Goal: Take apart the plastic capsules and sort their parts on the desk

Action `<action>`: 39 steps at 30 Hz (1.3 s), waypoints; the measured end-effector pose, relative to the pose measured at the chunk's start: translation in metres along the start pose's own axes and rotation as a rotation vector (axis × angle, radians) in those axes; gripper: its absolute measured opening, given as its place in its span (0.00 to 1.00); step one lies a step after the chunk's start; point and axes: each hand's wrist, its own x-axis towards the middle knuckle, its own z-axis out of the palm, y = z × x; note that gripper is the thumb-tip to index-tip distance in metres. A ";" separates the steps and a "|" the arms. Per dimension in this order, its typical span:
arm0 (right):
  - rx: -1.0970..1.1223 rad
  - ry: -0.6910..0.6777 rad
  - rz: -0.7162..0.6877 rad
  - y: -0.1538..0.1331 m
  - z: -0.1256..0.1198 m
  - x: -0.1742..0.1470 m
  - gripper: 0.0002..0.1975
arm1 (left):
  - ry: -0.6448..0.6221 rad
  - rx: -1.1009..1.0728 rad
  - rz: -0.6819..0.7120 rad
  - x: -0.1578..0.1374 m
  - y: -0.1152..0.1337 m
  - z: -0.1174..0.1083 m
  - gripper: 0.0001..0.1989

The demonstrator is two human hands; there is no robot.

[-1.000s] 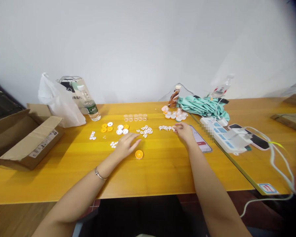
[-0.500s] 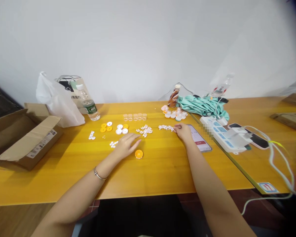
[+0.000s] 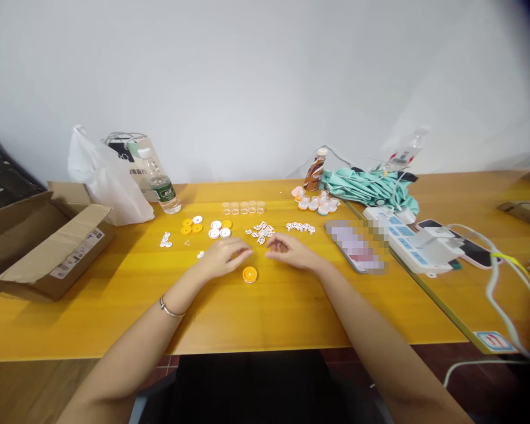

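Note:
My left hand (image 3: 223,258) hovers over the middle of the table, fingers reaching forward and thumb apart, with nothing seen in it. Close to its thumb stands a small round orange piece in a clear rim (image 3: 249,274). My right hand (image 3: 289,251) is beside a pile of small white openwork pieces (image 3: 260,232); its fingers curve loosely, thumb and forefinger apart, and I see nothing between them. A row of similar white pieces (image 3: 301,227) lies beyond the right hand. White and orange discs (image 3: 219,229) sit behind the left hand, which partly covers some tiny white parts (image 3: 200,254).
Clear round cups (image 3: 244,207) form a row at the back. Lidded clear pieces (image 3: 314,202) cluster by a brown bottle (image 3: 314,169). A cardboard box (image 3: 77,250) and water bottle (image 3: 162,187) stand left; a blurred phone (image 3: 355,247) and power strip (image 3: 406,238) lie right.
My right hand has left the end of the row of white pieces and moved left, towards the pile and my left hand. My left hand stays near the orange piece. The view has shifted slightly.

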 end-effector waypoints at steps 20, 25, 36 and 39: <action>-0.254 -0.160 -0.139 -0.003 0.039 -0.001 0.15 | -0.371 -0.170 -0.243 -0.001 0.006 0.007 0.17; -0.226 -0.177 -0.132 -0.003 0.039 -0.001 0.12 | -0.343 -0.267 -0.369 -0.002 0.010 0.006 0.18; -0.151 -0.199 -0.121 -0.001 0.036 -0.001 0.13 | 0.358 -0.022 -0.547 -0.005 -0.067 -0.012 0.18; -0.150 -0.200 -0.121 -0.001 0.035 0.000 0.14 | 0.363 0.002 -0.694 -0.006 -0.088 -0.008 0.22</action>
